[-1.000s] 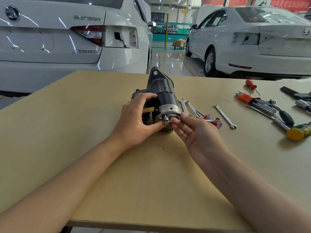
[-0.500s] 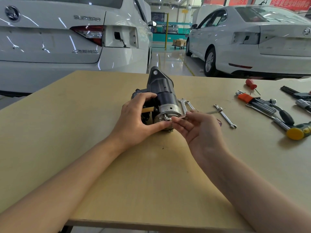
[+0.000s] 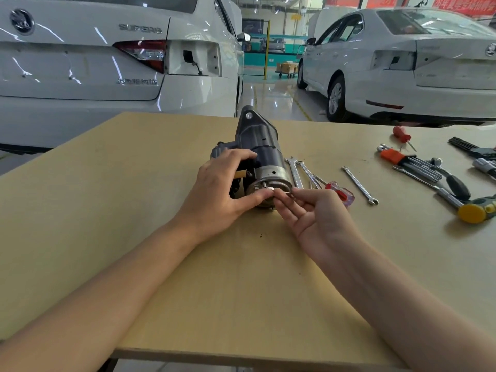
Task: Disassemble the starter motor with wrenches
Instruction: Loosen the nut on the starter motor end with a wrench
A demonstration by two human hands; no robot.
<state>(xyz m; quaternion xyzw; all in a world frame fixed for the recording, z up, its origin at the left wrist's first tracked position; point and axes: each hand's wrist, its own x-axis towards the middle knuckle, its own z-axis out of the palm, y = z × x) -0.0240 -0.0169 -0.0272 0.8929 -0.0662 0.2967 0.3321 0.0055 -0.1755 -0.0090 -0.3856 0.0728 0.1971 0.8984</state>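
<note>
Right now we have the starter motor (image 3: 264, 159) lying on its side near the middle of the wooden table (image 3: 134, 210), its silver end cap turned toward us and its dark mounting nose pointing away toward the cars. Our left hand (image 3: 222, 194) wraps over the motor's left flank, fingers curled across the dark body and the thumb pressed against the lower edge of the end cap. Our right hand (image 3: 314, 218) sits just to the right of that cap, palm turned up, with thumb and forefinger pinching a small wrench (image 3: 284, 192) whose head meets a nut on the cap face; the other fingers lie loosely extended. How the wrench seats on the nut is too small for us to tell.

Just beside the motor's right side lie two spare wrenches (image 3: 299, 173), and a red-handled screwdriver (image 3: 341, 194) peeks out behind our right fingers. Another wrench (image 3: 359, 186) lies farther right, apart from the motor. Near the right edge we see a hex key set (image 3: 410, 163) in an orange holder and a yellow-headed hammer (image 3: 475, 210). Two white cars (image 3: 80, 63) stand beyond the table.
</note>
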